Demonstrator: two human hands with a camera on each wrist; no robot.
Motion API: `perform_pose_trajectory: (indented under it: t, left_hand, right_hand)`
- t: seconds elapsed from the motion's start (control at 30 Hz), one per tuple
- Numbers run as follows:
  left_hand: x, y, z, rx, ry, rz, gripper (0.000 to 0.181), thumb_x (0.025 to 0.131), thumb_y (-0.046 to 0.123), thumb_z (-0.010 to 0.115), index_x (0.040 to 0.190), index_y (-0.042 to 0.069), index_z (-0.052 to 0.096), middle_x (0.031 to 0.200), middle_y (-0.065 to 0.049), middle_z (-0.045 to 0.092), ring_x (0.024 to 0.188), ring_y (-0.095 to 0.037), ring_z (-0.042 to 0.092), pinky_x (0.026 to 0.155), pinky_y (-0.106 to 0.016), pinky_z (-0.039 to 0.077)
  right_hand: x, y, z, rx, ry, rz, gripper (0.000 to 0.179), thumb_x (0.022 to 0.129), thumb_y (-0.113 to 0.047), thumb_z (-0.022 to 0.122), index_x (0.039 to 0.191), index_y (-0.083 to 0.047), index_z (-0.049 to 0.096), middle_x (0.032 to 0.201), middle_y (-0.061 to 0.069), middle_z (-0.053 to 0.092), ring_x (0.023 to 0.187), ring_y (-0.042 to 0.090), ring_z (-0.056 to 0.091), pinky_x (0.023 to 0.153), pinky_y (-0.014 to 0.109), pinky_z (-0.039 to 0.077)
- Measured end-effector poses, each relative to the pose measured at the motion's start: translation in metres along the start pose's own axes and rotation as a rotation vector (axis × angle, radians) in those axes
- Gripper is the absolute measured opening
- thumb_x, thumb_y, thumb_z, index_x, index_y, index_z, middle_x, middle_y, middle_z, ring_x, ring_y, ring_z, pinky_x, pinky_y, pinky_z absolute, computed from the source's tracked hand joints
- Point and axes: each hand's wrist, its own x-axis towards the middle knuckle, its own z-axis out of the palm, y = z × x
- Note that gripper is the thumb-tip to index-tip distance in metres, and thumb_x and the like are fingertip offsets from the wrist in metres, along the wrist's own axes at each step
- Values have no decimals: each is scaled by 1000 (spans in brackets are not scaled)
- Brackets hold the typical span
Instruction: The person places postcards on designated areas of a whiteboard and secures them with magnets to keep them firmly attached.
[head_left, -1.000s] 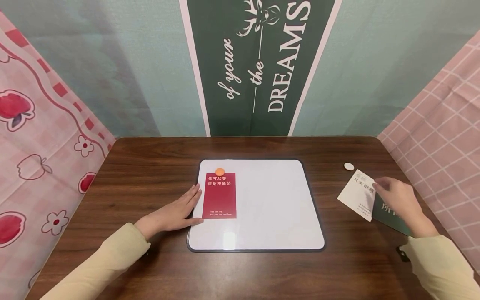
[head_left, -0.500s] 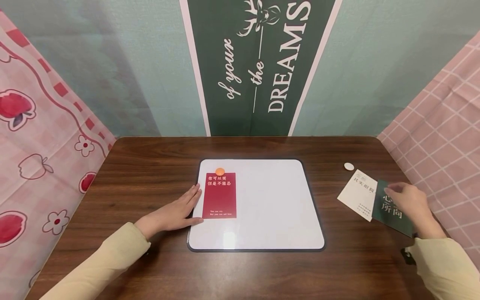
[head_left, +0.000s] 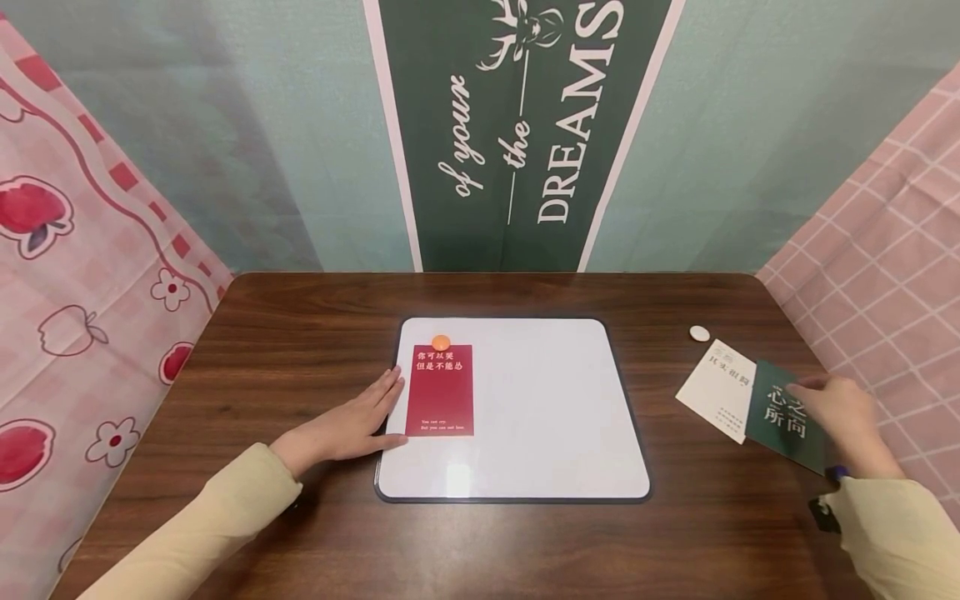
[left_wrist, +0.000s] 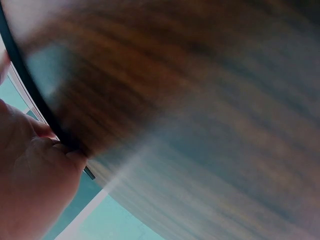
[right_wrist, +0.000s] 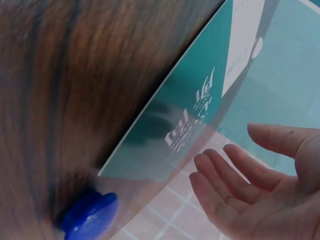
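My left hand rests flat at the left edge of a whiteboard, fingers and thumb spread over its frame. On the board a red card with white lettering lies under an orange round magnet. Over on the right, my right hand is above a dark green card. In the right wrist view its fingers are loosely bent, apart from the card, with nothing between them. A white card lies beside the green one, partly overlapped in the head view.
A white round magnet sits behind the white card. Near the green card's front corner is a blue magnet, mostly hidden by the right wrist in the head view. Fabric walls surround the brown wooden table at the back and sides.
My right hand has moved right, from the border of the white and green cards to the green card's right side, uncovering its lettering. The left hand has stayed on the whiteboard edge.
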Motion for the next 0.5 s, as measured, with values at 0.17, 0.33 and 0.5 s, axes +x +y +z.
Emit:
perform_pose_trajectory:
  t: [0.17, 0.33, 0.5]
  left_hand:
    - [0, 0, 0, 4, 1, 2, 90, 84, 54, 53, 146, 3, 12, 152, -13, 4, 138, -29, 6, 102, -44, 32]
    - [0, 0, 0, 1, 0, 1, 90, 84, 54, 53, 146, 3, 12, 152, -13, 4, 138, -29, 6, 102, -44, 33]
    - [0, -1, 0, 3, -1, 2, 90, 84, 55, 53, 146, 3, 12, 152, -12, 4, 138, -29, 7, 102, -44, 33]
  right_hand:
    - [-3, 5, -2, -3, -2, 26, 42, 86, -23, 53, 100, 17, 56, 99, 42, 51, 85, 57, 45, 73, 55, 34]
    - [-5, 10, -4, -1, 2, 71, 43, 84, -22, 56, 99, 18, 56, 94, 41, 54, 84, 56, 46, 69, 52, 38]
    - [-7, 13, -7, 16, -22, 131, 46, 83, -25, 59, 95, 19, 56, 90, 40, 55, 80, 52, 50, 61, 45, 41]
